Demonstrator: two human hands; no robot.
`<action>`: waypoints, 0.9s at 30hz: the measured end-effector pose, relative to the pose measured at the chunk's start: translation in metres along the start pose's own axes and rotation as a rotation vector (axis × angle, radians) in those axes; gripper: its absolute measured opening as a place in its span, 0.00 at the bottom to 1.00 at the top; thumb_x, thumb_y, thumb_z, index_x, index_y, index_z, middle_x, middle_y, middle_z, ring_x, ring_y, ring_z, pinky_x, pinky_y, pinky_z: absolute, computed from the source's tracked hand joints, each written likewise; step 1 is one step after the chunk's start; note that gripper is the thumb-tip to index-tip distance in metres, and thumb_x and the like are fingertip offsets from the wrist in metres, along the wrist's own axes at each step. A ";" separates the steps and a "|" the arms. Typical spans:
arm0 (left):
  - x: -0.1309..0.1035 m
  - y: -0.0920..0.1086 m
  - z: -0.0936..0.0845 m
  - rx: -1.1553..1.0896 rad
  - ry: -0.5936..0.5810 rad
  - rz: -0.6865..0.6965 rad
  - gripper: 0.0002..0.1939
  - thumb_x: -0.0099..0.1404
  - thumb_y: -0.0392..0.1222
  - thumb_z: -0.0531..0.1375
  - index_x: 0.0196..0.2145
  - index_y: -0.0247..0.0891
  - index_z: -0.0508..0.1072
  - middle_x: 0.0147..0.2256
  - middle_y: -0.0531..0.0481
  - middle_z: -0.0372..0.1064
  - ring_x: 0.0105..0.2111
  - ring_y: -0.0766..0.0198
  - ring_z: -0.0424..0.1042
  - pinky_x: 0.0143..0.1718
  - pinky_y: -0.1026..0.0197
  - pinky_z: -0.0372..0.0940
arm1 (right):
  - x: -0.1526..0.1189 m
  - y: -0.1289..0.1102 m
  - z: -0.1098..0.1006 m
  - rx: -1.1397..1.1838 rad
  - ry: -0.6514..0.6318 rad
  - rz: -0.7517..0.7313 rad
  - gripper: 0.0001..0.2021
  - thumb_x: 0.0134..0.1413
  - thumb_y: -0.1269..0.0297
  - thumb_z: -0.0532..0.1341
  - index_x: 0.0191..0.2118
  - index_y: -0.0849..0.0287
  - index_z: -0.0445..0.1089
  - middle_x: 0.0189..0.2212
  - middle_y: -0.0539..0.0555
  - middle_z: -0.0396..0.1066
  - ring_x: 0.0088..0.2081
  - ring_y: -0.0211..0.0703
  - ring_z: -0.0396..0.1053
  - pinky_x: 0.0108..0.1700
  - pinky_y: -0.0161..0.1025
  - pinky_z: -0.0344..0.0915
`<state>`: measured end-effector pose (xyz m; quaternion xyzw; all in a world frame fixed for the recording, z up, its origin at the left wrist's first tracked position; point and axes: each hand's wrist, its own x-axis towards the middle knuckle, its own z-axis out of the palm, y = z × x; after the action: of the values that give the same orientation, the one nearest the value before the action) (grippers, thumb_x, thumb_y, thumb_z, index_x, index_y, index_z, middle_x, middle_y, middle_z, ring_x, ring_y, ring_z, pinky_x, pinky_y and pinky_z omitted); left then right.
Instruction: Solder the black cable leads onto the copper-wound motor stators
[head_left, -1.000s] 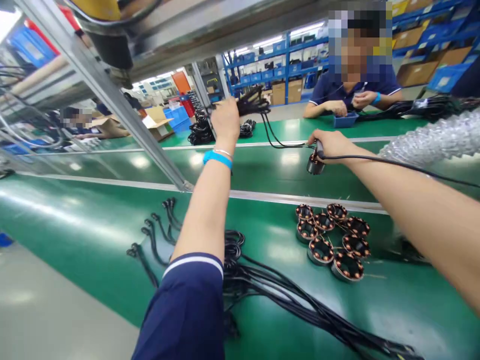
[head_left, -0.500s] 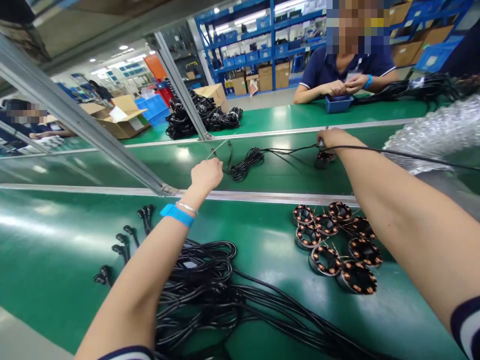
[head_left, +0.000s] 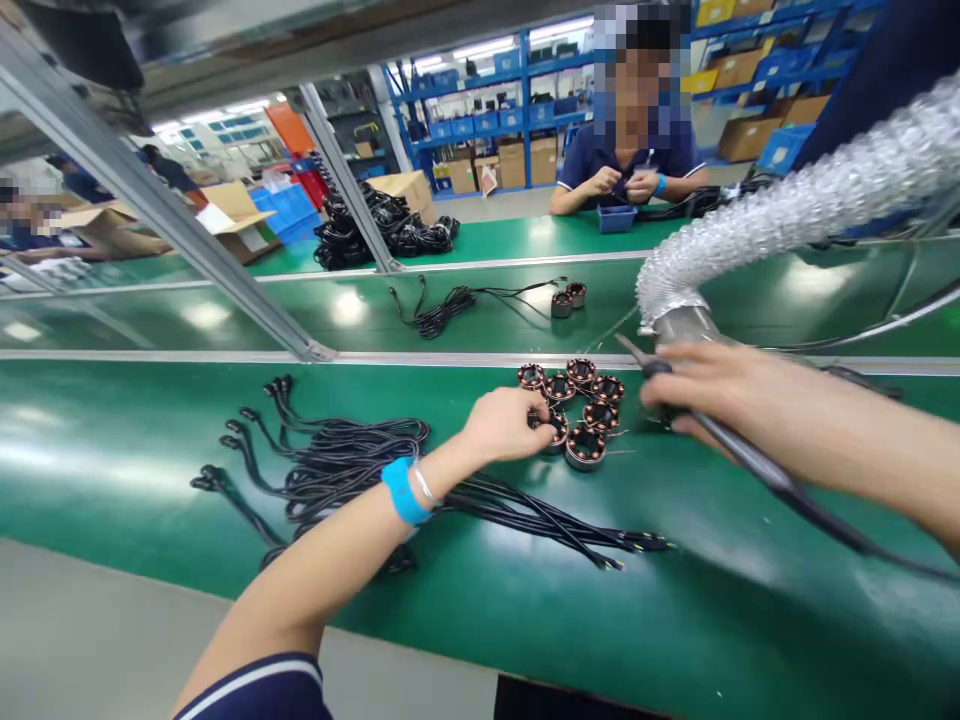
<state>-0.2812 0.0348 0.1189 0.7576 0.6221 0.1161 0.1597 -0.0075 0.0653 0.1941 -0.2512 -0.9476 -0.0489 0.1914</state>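
Copper-wound ring stators (head_left: 586, 448) stand in a cluster on the green bench. My left hand (head_left: 510, 425) is at the left side of this cluster, thumb and fingers closed on the rim of one stator (head_left: 556, 434), partly covering it. To the right, my right hand (head_left: 697, 385) grips a soldering iron (head_left: 658, 368); its metal tip points up and left, and its dark cord trails under the forearm. Near the left forearm lie black power cables (head_left: 352, 450), their stripped wire ends (head_left: 652, 542) pointing right.
On the conveyor strip beyond lie a coiled cable (head_left: 442, 312) and two stators (head_left: 562, 302). A clear ribbed duct (head_left: 780, 215) hangs at right. Across the line sits a co-worker (head_left: 626, 170) beside a blue bin (head_left: 616, 218). Metal posts (head_left: 187, 200) rise at left.
My left hand has come back from the conveyor to the near stators. My right hand has drawn back toward the duct with the soldering iron, leaving two stators on the conveyor. The view has shifted.
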 end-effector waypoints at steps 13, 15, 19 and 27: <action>-0.025 0.081 0.041 0.252 -0.009 -0.189 0.25 0.61 0.64 0.55 0.32 0.38 0.77 0.34 0.41 0.78 0.38 0.47 0.78 0.38 0.54 0.69 | -0.178 -0.061 0.031 0.117 0.237 0.217 0.08 0.61 0.69 0.60 0.46 0.57 0.68 0.44 0.57 0.75 0.47 0.48 0.75 0.46 0.42 0.74; -0.034 0.097 0.047 0.187 -0.063 -0.097 0.23 0.63 0.61 0.55 0.35 0.38 0.77 0.35 0.41 0.78 0.39 0.47 0.78 0.38 0.53 0.69 | -0.182 -0.070 0.044 0.129 0.297 0.333 0.09 0.62 0.66 0.61 0.48 0.57 0.67 0.45 0.59 0.75 0.44 0.49 0.76 0.44 0.43 0.74; -0.045 0.115 0.057 0.000 -0.129 0.165 0.20 0.62 0.48 0.59 0.50 0.41 0.74 0.49 0.46 0.76 0.48 0.49 0.75 0.48 0.53 0.68 | -0.173 -0.091 0.064 0.064 0.424 0.644 0.19 0.58 0.54 0.65 0.50 0.57 0.64 0.47 0.61 0.75 0.40 0.52 0.78 0.39 0.44 0.76; -0.031 0.104 0.085 -0.002 -0.019 0.140 0.11 0.68 0.46 0.56 0.46 0.41 0.72 0.39 0.49 0.78 0.39 0.58 0.76 0.39 0.60 0.65 | -0.156 -0.099 0.072 0.222 0.409 0.882 0.27 0.52 0.50 0.68 0.53 0.55 0.61 0.53 0.61 0.71 0.40 0.51 0.78 0.40 0.45 0.77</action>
<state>-0.1610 -0.0219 0.0815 0.8001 0.5660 0.1204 0.1578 0.0441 -0.0782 0.0681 -0.5914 -0.6936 0.0895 0.4014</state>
